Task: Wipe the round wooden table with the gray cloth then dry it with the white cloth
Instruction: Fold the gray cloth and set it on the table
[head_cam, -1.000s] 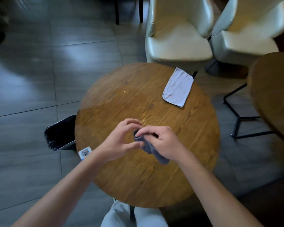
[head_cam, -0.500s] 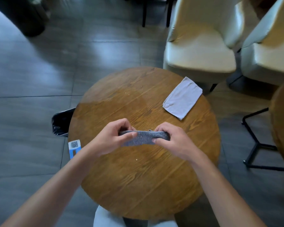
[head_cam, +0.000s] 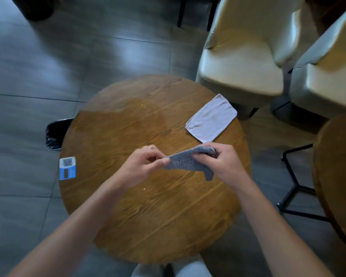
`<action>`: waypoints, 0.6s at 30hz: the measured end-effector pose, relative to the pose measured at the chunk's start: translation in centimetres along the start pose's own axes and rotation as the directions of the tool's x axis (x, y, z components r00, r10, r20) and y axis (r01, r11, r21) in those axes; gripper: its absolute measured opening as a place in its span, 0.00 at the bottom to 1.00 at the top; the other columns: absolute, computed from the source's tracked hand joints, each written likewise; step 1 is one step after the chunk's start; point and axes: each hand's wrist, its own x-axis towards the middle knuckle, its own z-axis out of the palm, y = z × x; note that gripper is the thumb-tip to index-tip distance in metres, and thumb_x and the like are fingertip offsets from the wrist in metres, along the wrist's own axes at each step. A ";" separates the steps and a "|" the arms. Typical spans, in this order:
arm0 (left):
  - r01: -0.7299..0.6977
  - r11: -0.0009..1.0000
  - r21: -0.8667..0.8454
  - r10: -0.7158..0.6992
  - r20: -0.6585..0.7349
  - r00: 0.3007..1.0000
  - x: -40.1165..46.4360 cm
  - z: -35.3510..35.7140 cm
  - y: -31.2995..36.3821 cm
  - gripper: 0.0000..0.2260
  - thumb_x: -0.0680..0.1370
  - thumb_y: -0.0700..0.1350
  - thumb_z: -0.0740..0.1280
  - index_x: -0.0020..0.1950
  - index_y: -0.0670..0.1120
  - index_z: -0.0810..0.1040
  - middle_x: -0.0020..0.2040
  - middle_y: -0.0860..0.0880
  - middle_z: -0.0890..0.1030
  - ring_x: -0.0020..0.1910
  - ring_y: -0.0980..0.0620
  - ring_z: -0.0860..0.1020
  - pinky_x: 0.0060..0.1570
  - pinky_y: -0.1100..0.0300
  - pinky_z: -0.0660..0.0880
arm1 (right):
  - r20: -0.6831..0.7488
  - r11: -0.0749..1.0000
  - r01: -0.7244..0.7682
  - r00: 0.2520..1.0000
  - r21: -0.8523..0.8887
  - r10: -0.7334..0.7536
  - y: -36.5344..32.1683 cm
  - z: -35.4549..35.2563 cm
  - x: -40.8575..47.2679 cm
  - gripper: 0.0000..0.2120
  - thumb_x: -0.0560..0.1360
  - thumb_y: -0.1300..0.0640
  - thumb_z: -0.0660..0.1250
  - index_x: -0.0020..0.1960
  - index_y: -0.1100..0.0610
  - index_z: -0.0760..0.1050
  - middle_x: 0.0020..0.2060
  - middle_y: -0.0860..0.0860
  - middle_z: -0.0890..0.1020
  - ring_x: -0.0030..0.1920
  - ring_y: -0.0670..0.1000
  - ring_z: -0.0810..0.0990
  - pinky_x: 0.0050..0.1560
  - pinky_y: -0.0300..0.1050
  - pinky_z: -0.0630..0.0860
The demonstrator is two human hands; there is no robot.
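The round wooden table (head_cam: 144, 220) fills the middle of the view. Just above its centre I hold the gray cloth (head_cam: 185, 162) stretched between both hands. My left hand (head_cam: 143, 165) pinches its left end between thumb and fingers. My right hand (head_cam: 221, 163) grips the right end, and a loose corner hangs down below it. The white cloth (head_cam: 211, 118) lies folded flat at the table's far right edge. A few pale crumbs dot the wood near the far side and near the centre.
Two cream padded chairs (head_cam: 246, 62) stand beyond the table at the right. A second wooden table (head_cam: 340, 176) with black legs is at the right edge. A black bin (head_cam: 56, 134) sits by the table's left rim, near a QR sticker (head_cam: 67, 167).
The gray cloth went from bunched in both hands to pulled out lengthwise. Since half a second ago my right hand has risen slightly and the cloth now slants, with a corner hanging.
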 end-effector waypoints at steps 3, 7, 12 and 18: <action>-0.051 0.997 -0.060 0.047 -0.060 0.997 0.0 0.9 -0.3 0.09 0.76 0.57 0.70 0.43 0.54 0.85 0.50 0.55 0.85 0.57 0.53 0.81 0.58 0.57 0.76 | -0.033 0.994 -0.083 0.996 0.070 0.085 1.5 -1.2 -1.0 0.05 0.76 0.62 0.75 0.42 0.56 0.84 0.33 0.44 0.82 0.37 0.42 0.78 0.38 0.36 0.74; 0.032 0.988 -0.149 -0.050 -0.118 0.992 0.9 2.2 -0.9 0.07 0.76 0.55 0.73 0.44 0.53 0.84 0.46 0.54 0.86 0.46 0.57 0.83 0.47 0.60 0.78 | -0.042 0.981 -0.133 0.989 0.140 0.140 3.9 -2.7 -0.3 0.04 0.78 0.65 0.70 0.48 0.63 0.84 0.36 0.43 0.83 0.39 0.39 0.79 0.42 0.31 0.74; 0.086 0.969 -0.230 -0.153 -0.290 0.945 5.0 4.4 -2.7 0.04 0.77 0.44 0.74 0.43 0.51 0.84 0.38 0.58 0.83 0.38 0.62 0.78 0.39 0.67 0.73 | -0.017 0.983 -0.131 0.991 0.132 0.135 6.8 -4.7 5.2 0.07 0.78 0.68 0.68 0.50 0.61 0.84 0.39 0.44 0.86 0.43 0.40 0.81 0.46 0.32 0.76; 0.121 0.986 -0.118 -0.163 -0.474 0.865 16.2 2.4 -2.0 0.04 0.78 0.43 0.74 0.45 0.51 0.85 0.38 0.58 0.85 0.37 0.64 0.79 0.38 0.67 0.74 | 0.038 0.990 -0.104 0.994 0.094 0.101 7.9 -9.3 18.0 0.08 0.79 0.65 0.69 0.49 0.56 0.84 0.41 0.45 0.86 0.45 0.41 0.83 0.49 0.35 0.79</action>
